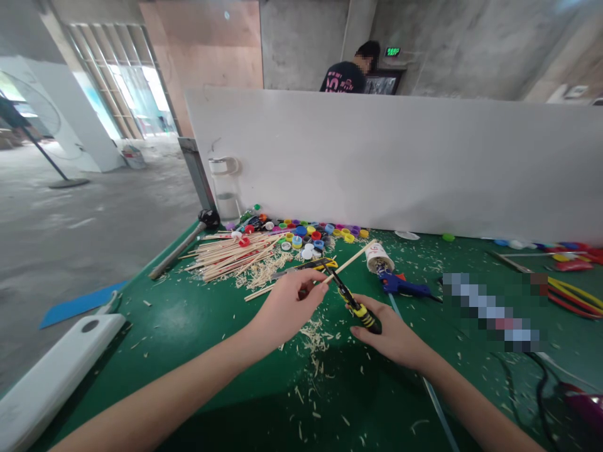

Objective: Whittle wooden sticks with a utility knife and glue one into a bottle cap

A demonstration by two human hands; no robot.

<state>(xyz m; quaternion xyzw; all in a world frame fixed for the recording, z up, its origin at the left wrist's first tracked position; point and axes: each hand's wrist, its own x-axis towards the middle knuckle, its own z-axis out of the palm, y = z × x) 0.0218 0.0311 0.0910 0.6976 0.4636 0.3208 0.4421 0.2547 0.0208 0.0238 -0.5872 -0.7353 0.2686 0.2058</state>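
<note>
Wooden stick (352, 258): held above the tabletop (183, 370), slanting up and away toward the paper cup (377, 256); its near end is hidden by fingers.
Left hand (293, 300): thumb and fingers pinched together on the stick; a firm pinch, set a little further back from the metal, should stop the wood rolling.
Right hand (387, 331): clamped round the handles of the pliers (362, 314).
Pliers: their dark tip crosses the stick just beside the left fingertips — whether it bites the wood, I cannot tell. Best set square to the stick, with slow, even pressure.
Shavings (316, 342): scattered on the tabletop below the hands; loose bits are best aimed downward.
Stick pile (230, 256): beyond the left hand, near the bottle caps (316, 236).
Glue gun (406, 286): beyond the right hand — worth giving that wrist room.
</note>
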